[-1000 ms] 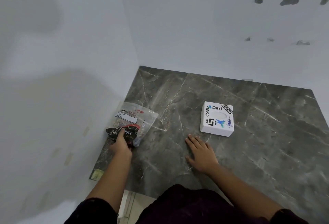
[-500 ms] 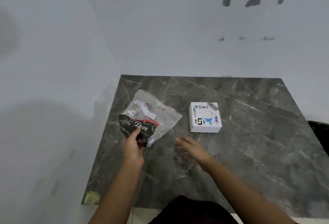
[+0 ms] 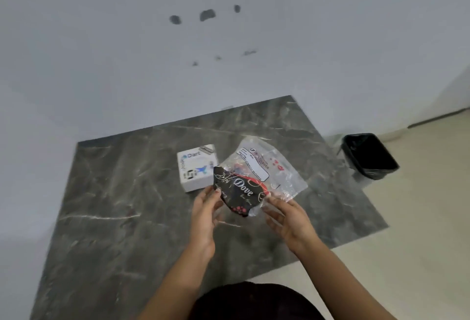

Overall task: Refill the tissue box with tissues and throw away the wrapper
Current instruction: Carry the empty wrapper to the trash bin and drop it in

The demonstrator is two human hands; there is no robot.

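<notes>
Both my hands pinch the wrapper (image 3: 256,179): left hand (image 3: 204,207) at its 8 o'clock edge, right hand (image 3: 290,214) at 5; box (image 3: 197,168) just beside at 10 o'clock.

The tabletop (image 3: 127,205) is dark grey marble with pale white veins. The tissue box (image 3: 197,167) is white, with black and blue stickers. The wrapper (image 3: 259,174) is clear plastic with a white label, red specks and a black band lettered "Dove" in white. The bin (image 3: 370,155) is black-lined.
</notes>
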